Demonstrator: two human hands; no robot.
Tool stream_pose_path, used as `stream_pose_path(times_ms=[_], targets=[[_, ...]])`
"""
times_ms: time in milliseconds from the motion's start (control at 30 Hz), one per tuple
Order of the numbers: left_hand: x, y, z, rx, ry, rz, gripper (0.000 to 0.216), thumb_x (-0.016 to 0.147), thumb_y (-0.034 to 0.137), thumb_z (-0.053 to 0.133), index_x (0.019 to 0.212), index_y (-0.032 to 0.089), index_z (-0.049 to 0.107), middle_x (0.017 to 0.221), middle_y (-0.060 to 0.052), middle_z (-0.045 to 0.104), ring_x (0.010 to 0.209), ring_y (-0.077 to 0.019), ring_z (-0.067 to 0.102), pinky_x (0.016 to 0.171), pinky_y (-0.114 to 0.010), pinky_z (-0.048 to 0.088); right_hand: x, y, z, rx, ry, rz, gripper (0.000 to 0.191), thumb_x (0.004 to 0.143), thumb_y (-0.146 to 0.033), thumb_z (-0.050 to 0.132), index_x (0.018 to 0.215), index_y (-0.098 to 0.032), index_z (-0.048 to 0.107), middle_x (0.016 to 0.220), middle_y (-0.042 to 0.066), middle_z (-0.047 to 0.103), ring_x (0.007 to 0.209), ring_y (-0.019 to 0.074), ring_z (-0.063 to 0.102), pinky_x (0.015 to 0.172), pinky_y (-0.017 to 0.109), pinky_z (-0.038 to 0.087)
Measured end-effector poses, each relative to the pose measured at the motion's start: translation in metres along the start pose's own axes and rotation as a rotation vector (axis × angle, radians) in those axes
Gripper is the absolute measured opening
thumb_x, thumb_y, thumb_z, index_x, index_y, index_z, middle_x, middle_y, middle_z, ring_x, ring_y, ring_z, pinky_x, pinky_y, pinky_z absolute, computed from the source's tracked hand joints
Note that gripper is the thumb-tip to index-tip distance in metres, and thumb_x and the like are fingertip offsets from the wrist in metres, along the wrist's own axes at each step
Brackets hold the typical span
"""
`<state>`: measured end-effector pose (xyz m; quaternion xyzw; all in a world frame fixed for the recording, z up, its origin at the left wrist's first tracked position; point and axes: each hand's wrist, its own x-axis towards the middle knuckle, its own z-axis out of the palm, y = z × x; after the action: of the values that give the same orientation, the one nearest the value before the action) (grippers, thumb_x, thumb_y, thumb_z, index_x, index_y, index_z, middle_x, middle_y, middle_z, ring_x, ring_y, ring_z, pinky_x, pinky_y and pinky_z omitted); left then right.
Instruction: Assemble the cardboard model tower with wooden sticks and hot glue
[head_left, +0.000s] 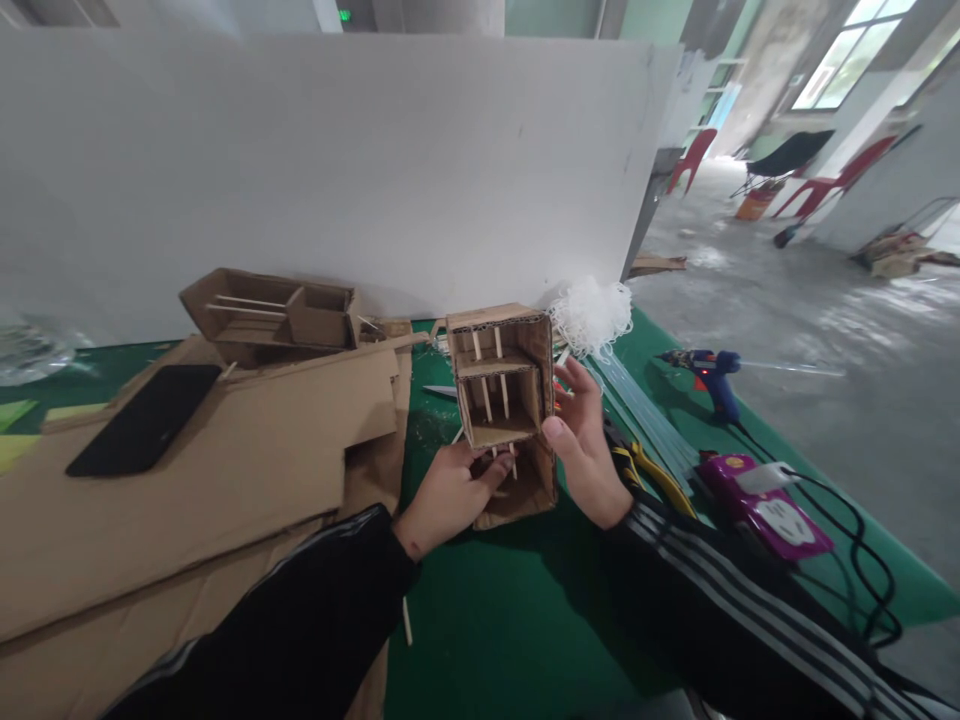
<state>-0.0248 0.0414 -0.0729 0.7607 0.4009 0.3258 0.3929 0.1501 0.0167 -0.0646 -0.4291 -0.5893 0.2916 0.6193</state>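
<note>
Left hand pinching wooden stick low inside cardboard box; right hand loosely spread beside it; best keep stick straight.

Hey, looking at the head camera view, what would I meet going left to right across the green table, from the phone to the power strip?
Black phone, left hand, three-compartment cardboard box, right hand, yellow-handled pliers, purple power strip.

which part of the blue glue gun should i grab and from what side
Probably the handle, from the near side, with the right hand: the glue gun lies with that part angled toward you, while the nozzle points left and the glue stick juts right, both clear of the grip.
</note>
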Motion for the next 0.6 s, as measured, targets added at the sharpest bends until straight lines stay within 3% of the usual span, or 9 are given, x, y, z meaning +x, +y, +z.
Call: stream_pose_path(times_ms=[100,200,367,600], targets=[[-0.001,-0.001,-0.001,0.009,-0.003,0.004,0.026,0.094,0.033,0.056,0.108,0.022,0.075,0.106,-0.003,0.078,0.107,-0.0235,0.071,0.097,-0.032,0.056,-0.015,-0.019,-0.005,-0.219,0.217,-0.21,0.047,0.095,-0.029,0.057,0.14,-0.031,0.04,0.144,0.011,0.041,0.13,0.0268,0.05,0.106,0.049,0.047],[-0.001,-0.004,0.0,0.044,-0.005,0.021,0.025,0.095,0.033,0.055,0.106,0.023,0.075,0.103,-0.002,0.078,0.106,-0.0227,0.071,0.097,-0.032,0.053,-0.044,-0.034,-0.01,-0.605,0.276,-0.319,0.025,0.09,-0.017,0.062,0.113,-0.027,0.06,0.132,0.011,0.047,0.128,0.0297,0.048,0.105,0.051,0.046],[-0.002,-0.007,0.001,0.061,-0.008,0.074,0.026,0.097,0.033,0.053,0.104,0.021,0.075,0.103,-0.003,0.078,0.098,-0.0206,0.072,0.088,-0.029,0.053,-0.08,-0.031,-0.004,-0.936,0.101,-0.211,0.011,0.093,-0.02,0.059,0.099,-0.022,0.068,0.137,0.015,0.044,0.133,0.0363,0.044,0.103,0.058,0.044],[-0.003,-0.007,0.0,0.02,-0.01,0.117,0.031,0.099,0.032,0.048,0.118,0.024,0.072,0.117,-0.002,0.075,0.107,-0.0216,0.07,0.097,-0.032,0.052,-0.07,-0.031,0.016,-1.126,0.003,-0.091,0.02,0.095,-0.025,0.054,0.109,-0.02,0.069,0.157,0.018,0.031,0.141,0.0405,0.039,0.1,0.058,0.049]])
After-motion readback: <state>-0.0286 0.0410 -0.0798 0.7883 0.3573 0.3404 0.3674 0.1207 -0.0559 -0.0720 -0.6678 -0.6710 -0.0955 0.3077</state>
